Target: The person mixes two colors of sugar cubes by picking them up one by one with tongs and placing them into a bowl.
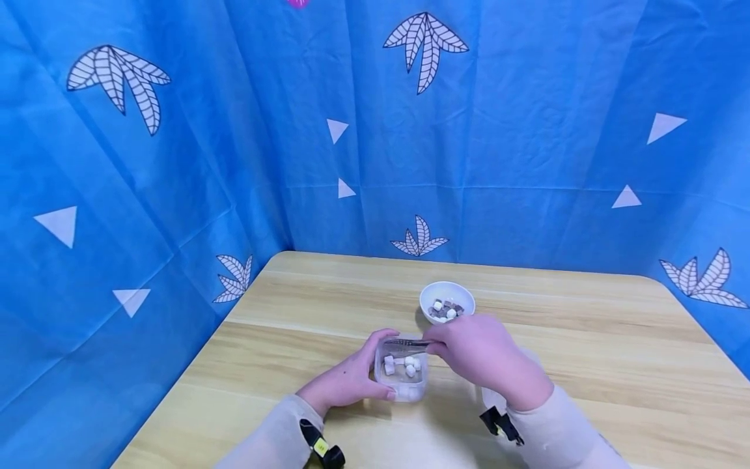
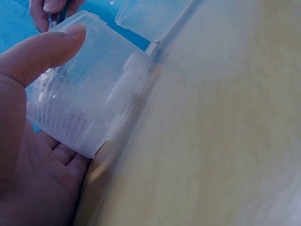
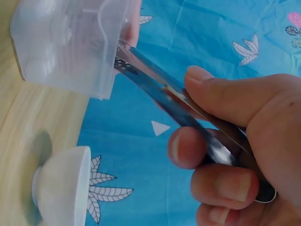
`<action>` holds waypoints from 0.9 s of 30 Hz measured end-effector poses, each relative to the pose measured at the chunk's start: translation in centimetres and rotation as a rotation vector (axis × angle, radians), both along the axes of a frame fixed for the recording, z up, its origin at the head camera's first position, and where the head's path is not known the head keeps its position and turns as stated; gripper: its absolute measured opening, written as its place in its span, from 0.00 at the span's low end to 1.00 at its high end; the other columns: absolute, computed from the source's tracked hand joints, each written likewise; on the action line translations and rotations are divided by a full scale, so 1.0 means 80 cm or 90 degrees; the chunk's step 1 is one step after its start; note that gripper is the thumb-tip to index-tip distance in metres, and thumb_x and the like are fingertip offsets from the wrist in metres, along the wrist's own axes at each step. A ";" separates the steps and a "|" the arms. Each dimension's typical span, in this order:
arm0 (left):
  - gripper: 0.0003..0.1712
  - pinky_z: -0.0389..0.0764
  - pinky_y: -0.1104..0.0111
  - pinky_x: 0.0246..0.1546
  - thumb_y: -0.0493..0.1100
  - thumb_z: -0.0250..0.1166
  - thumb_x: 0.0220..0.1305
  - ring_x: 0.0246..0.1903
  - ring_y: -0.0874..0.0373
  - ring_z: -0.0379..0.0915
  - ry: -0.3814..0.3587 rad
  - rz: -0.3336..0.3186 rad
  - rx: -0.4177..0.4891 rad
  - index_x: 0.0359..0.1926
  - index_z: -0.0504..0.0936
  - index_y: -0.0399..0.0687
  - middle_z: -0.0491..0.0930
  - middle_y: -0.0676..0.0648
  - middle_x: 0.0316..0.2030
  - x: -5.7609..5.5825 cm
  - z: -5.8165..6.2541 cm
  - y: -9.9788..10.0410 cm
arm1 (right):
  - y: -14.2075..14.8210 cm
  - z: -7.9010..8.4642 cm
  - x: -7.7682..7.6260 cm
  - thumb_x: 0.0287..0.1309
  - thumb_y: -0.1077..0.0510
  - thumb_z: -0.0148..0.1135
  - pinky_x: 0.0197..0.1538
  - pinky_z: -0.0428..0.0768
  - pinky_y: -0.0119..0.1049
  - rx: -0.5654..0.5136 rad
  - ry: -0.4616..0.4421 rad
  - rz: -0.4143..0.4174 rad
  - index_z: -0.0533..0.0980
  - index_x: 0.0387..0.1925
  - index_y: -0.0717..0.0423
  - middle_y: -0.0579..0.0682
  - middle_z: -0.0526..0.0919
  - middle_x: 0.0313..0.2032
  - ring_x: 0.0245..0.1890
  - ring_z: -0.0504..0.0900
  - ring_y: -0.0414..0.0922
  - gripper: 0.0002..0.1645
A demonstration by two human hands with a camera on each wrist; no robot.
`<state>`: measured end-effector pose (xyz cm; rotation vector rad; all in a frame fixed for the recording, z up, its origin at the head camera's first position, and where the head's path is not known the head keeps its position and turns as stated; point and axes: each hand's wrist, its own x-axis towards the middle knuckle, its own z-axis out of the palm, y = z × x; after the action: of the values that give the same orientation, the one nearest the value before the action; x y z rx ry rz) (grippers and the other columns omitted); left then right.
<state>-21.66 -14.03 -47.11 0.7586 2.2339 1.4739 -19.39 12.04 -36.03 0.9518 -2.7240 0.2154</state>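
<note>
My left hand (image 1: 348,378) grips a clear plastic container (image 2: 108,42), thumb on the near wall and fingers round the far side. Several white cubes (image 1: 410,367) lie on its floor, showing blurred through the wall in the left wrist view. With my right hand (image 1: 480,355) I hold metal tongs (image 3: 174,101) between thumb and fingers. Their perforated tips reach over the container's open top at its far side, the two arms close together. Past the container stands a white bowl (image 1: 447,290) with brown and white cubes in it.
A second clear plastic piece (image 2: 153,16) stands beyond the container in the left wrist view. A whitish item (image 1: 494,398) shows partly under my right forearm. Everything rests on a wooden table (image 1: 328,286), with a blue patterned curtain (image 1: 515,130) behind and to the left.
</note>
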 end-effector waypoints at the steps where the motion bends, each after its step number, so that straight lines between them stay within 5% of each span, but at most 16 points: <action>1: 0.59 0.64 0.57 0.66 0.45 0.78 0.50 0.62 0.55 0.69 0.003 -0.001 -0.001 0.76 0.50 0.66 0.67 0.52 0.66 -0.001 0.000 0.000 | 0.000 0.000 0.000 0.59 0.46 0.72 0.19 0.66 0.37 0.002 -0.005 -0.005 0.81 0.29 0.32 0.31 0.76 0.22 0.18 0.69 0.36 0.05; 16: 0.59 0.64 0.55 0.67 0.47 0.78 0.50 0.64 0.55 0.67 0.014 0.009 -0.018 0.76 0.50 0.66 0.68 0.51 0.67 -0.004 -0.004 -0.002 | -0.009 -0.009 0.000 0.59 0.47 0.71 0.17 0.63 0.36 0.010 -0.023 0.019 0.79 0.24 0.34 0.31 0.69 0.17 0.15 0.63 0.38 0.10; 27: 0.60 0.62 0.53 0.67 0.48 0.78 0.50 0.63 0.56 0.67 0.022 0.010 -0.029 0.77 0.49 0.64 0.67 0.52 0.67 -0.004 -0.002 -0.001 | -0.014 -0.013 0.000 0.58 0.44 0.72 0.18 0.65 0.37 0.035 -0.025 0.001 0.81 0.28 0.35 0.33 0.72 0.18 0.16 0.65 0.38 0.07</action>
<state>-21.96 -14.12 -47.29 0.7604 2.2960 1.4226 -19.37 10.93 -37.10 0.9750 -2.7782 0.1607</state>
